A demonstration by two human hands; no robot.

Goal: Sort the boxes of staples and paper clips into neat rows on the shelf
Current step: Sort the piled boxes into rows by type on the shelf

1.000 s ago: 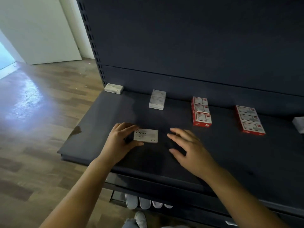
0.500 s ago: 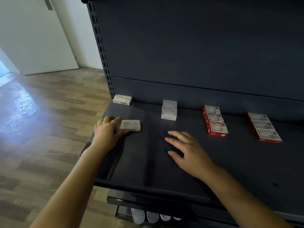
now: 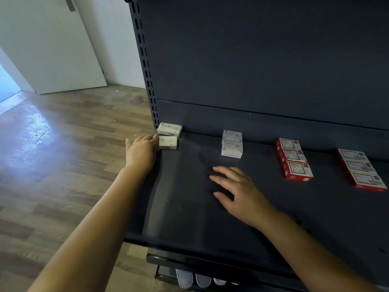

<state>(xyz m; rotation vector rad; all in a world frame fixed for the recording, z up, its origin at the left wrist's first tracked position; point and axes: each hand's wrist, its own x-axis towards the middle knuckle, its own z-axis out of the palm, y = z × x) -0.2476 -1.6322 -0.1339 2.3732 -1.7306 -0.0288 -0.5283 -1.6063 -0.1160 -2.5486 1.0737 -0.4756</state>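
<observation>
The left hand (image 3: 143, 151) reaches to the far left corner of the shelf (image 3: 179, 207), arm stretched long from the lower left of the frame, its fingers curled over the left end of the front staples box (image 3: 168, 142) and gripping it. That small white cardboard box lies flat just in front of the rear staples box (image 3: 170, 129), which sits against the back panel. The right hand (image 3: 240, 194) hovers at centre frame just above the shelf, palm down, fingers spread and relaxed, holding nothing. The shelf is matte dark metal. Right of centre stand two white paper clip boxes (image 3: 232, 144) in a row, then a row of red boxes (image 3: 294, 159) and, at the right edge, another red row (image 3: 361, 169), three glossy rectangular cartons each.
</observation>
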